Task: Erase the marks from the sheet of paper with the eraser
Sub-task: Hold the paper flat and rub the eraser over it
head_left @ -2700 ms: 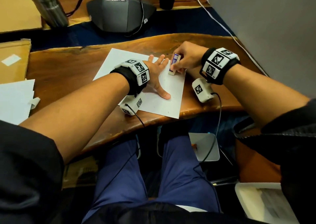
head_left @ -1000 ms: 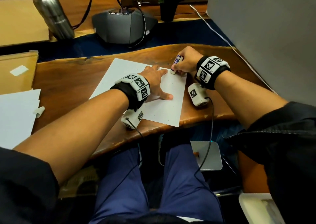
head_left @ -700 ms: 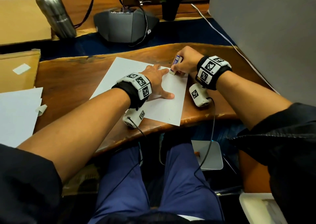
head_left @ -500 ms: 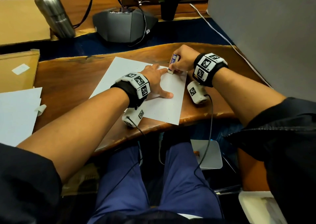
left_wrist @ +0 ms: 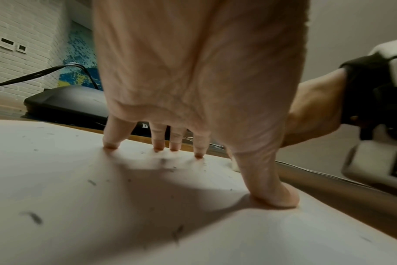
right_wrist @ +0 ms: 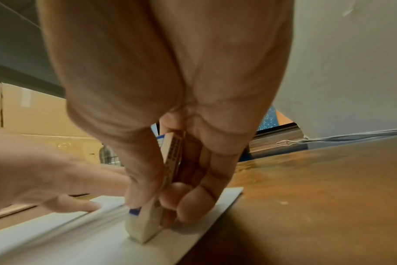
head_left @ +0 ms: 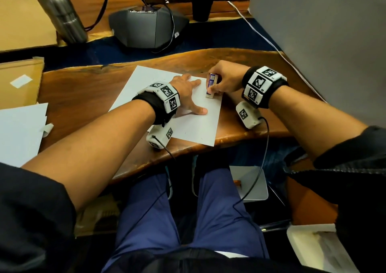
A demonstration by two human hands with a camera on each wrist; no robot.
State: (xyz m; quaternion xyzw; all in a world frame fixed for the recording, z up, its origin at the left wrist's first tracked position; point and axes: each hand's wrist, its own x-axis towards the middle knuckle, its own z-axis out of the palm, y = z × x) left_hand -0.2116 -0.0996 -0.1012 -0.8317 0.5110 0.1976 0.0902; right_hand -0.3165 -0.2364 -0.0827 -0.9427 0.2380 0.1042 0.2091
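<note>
The eraser is pinched upright by the right hand, its white tip pressed on the sheet of paper at the 2 o'clock corner. The sheet is pinned by the spread fingertips of the left hand. Dark crumbs are shown only by the left wrist view.

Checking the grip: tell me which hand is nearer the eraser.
Right. The right hand pinches the eraser in its fingers; the left hand presses flat on the sheet of paper just beside it.
</note>
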